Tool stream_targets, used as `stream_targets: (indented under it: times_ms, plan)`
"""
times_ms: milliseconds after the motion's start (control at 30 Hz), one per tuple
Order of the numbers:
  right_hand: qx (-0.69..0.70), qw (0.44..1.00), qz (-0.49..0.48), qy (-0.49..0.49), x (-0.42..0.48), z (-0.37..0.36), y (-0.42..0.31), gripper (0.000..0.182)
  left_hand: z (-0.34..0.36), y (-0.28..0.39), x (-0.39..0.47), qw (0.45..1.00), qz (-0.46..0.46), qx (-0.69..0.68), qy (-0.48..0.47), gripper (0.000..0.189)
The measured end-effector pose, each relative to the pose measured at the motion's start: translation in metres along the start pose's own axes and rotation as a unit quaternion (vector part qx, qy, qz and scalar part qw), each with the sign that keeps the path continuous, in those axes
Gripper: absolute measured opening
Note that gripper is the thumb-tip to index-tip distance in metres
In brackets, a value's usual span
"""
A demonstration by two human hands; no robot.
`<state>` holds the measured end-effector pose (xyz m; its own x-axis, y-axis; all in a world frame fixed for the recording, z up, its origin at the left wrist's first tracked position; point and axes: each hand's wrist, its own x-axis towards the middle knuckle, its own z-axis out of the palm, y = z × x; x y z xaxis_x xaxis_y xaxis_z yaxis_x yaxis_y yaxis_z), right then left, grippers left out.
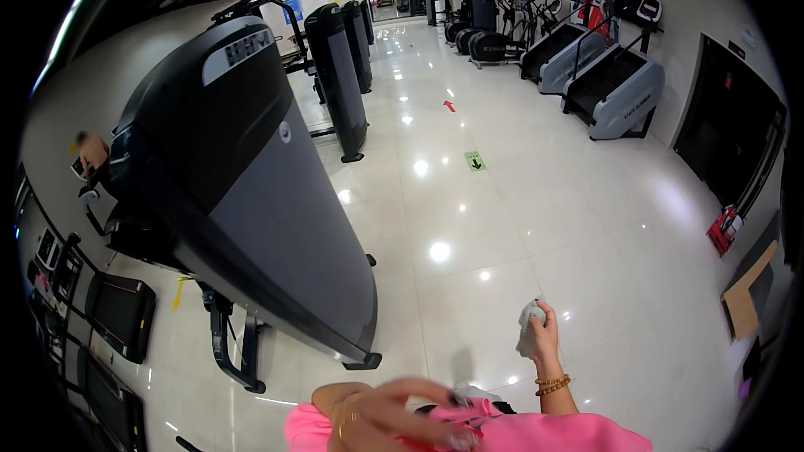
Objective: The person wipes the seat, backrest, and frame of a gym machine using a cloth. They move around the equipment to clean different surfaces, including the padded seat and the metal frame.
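Note:
My right hand (546,329) grips a crumpled light-grey cloth (526,334) out in front of me, above the glossy tiled floor (477,326). Beaded bracelets circle that wrist. Close to the camera, my left hand (402,411) is blurred and lies across the front of my pink top (559,432). Its fingers are spread, and I see nothing held in them. A tall weight-stack machine (289,213) with a grey panel and black casing rises just ahead on my left, apart from both hands.
More weight machines (339,75) line the left. Stair climbers (619,91) and ellipticals (496,47) stand along the right wall. Treadmills (119,311) sit at far left, near a person (94,154). A dark door (722,119) and red equipment (725,229) are at right.

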<state>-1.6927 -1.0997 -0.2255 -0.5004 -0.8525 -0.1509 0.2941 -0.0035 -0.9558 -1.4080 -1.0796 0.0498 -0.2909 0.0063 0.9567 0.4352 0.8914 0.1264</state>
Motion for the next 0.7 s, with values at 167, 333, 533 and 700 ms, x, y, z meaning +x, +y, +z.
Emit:
stream_targets:
  times_ms: [167,333,533,700]
  plan:
    - [-0.089,0.992,0.0,-0.089,0.12,0.038,-0.021,0.028,-0.01,-0.13,0.043,0.974,0.111,-0.187,-0.07,0.027]
    - [-0.111,0.971,0.038,-0.206,0.201,0.105,-0.021,0.027,-0.032,-0.226,0.045,0.979,0.092,-0.182,0.003,0.021]
    - [-0.208,0.913,0.131,-0.325,0.302,0.208,0.004,0.023,-0.073,-0.34,0.014,0.94,0.051,-0.122,0.314,0.016]
    - [-0.364,0.822,-0.017,-0.436,0.408,0.304,-0.018,0.028,-0.2,-0.492,-0.056,0.983,-0.143,0.092,0.073,0.023]
